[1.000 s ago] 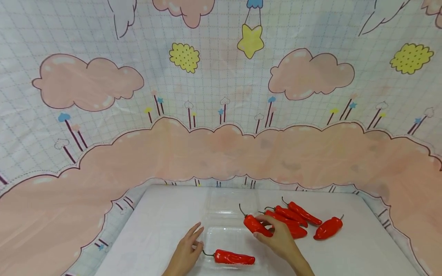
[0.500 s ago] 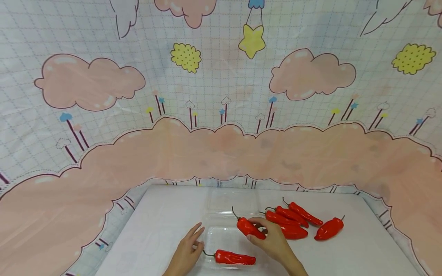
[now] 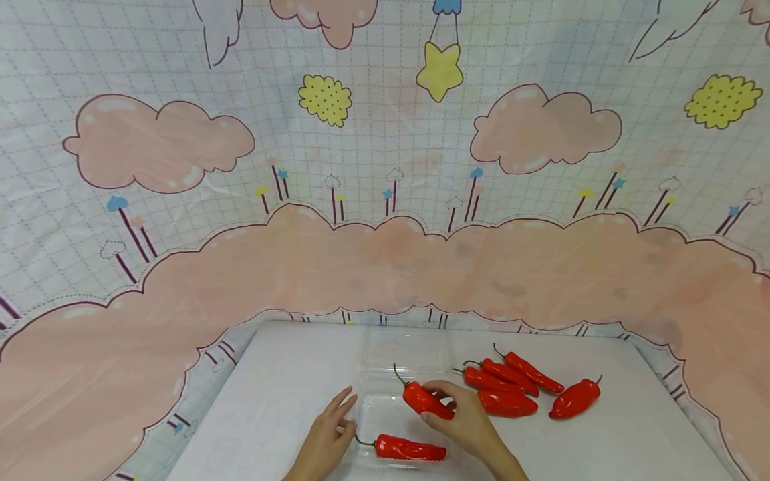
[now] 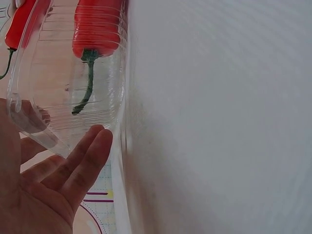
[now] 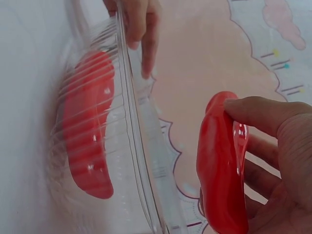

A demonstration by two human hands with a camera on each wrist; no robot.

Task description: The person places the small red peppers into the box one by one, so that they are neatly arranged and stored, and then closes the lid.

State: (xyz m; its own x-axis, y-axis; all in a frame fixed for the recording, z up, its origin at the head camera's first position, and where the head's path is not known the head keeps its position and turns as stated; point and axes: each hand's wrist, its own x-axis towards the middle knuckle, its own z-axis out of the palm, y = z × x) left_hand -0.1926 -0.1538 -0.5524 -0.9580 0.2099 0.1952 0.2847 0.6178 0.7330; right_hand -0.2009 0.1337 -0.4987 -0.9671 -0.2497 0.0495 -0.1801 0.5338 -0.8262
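Midway between the left and right edges of the white surface (image 3: 283, 381), a clear container (image 3: 385, 417) is laid with its lid (image 3: 406, 351) folded back toward the far edge, presumably so the cavity can be reached from above. One red pepper (image 3: 410, 448) is lodged crosswise at the container's near side, stem to the left. A second, the held pepper (image 3: 424, 401), is pinched between thumb and fingers by the right grip (image 3: 468, 419) above the cavity; its stem end is left free, pointing toward the far edge. The left grip (image 3: 327, 437) is unclosed, its fingers set beside the container's left wall, probably as a light brace; firm contact cannot be confirmed. Four loose peppers (image 3: 493, 381) are clustered toward the far right corner, conveniently for the right arm, it seems, and a lone pepper (image 3: 575, 399) is set nearer the right edge. The surface is backed by a patterned cloth (image 3: 385, 267), printed with clouds, a star and a grid; the near edge is cut off from view.
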